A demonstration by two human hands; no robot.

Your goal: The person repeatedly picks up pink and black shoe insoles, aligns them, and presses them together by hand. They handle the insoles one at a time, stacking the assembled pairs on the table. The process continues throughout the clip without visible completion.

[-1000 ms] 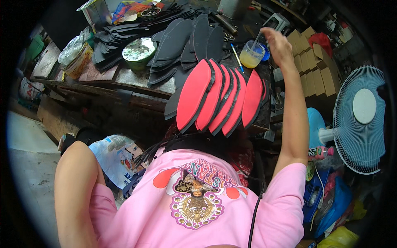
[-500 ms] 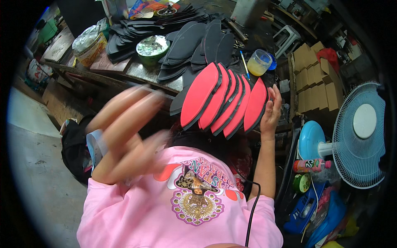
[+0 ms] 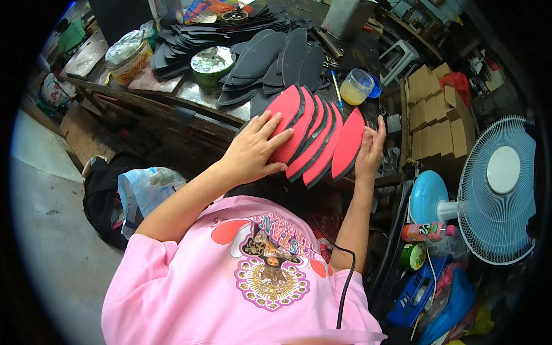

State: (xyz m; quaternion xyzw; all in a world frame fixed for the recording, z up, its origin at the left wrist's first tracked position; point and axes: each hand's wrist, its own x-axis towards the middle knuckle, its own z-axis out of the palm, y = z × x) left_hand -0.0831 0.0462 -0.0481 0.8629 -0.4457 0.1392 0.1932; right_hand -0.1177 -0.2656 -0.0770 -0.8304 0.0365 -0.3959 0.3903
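A fanned row of leaf-shaped foam pieces (image 3: 289,106), red on top with black edges, lies at the table's near edge. My left hand (image 3: 252,150) rests on the leftmost piece, fingers spread and flat, the thumb at its lower edge. At the row's right end, a single red piece (image 3: 349,141) stands slightly apart from the others. My right hand (image 3: 369,150) is beside that piece's right edge, its fingers stretched upward and apart. Beyond the row lie black leaf-shaped pieces (image 3: 261,54) in overlapping piles.
A glass jar of yellowish liquid (image 3: 356,87) and a pen (image 3: 337,89) stand and lie behind the row. A green-rimmed tub (image 3: 213,62) and a foil-covered bucket (image 3: 129,60) sit farther left. At right are a fan (image 3: 500,184) and cardboard boxes (image 3: 437,123).
My left hand, blurred and raised over my lap before, has come down onto the leftmost red piece. The right-end piece and my right hand have shifted slightly left.
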